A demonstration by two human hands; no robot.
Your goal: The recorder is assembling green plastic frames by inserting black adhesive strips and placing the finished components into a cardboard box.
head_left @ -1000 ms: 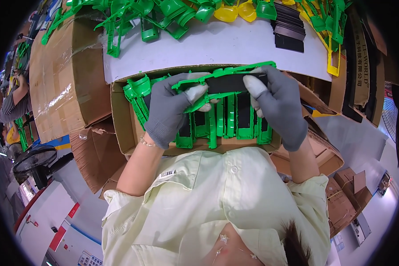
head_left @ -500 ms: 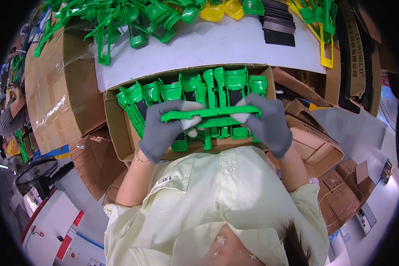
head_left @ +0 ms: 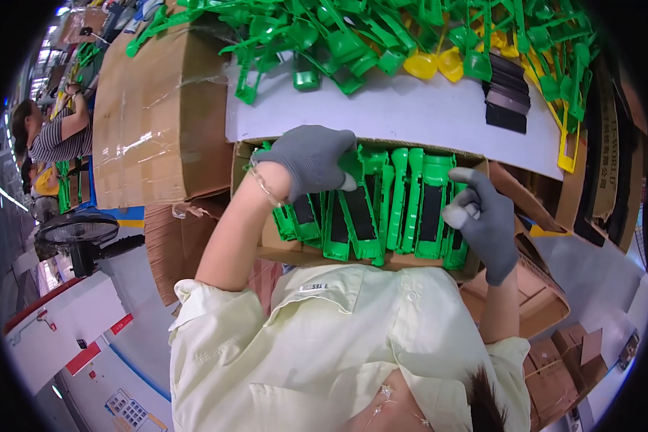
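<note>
A cardboard box in front of me holds a row of long green plastic housings with scoop-like ends, several with black strips inside; one such housing stands near the right end. My left hand, in a grey glove, reaches over the box's left half. Its fingers and thumb are closed about the flared end of a green plastic housing, and the hand hides the tops of the neighbouring pieces. At the box's right end, my gloved right hand holds nothing, index finger and thumb apart beside the last housings.
Across the white table lies a heap of green parts, with yellow scoops and a stack of black strips. A tall taped carton stands left, a black fan beyond it. Another person works far left.
The green long pieces held between both hands have left them. My left hand has moved onto the row in the box; the right has drawn away to its right end. The view has shifted left.
</note>
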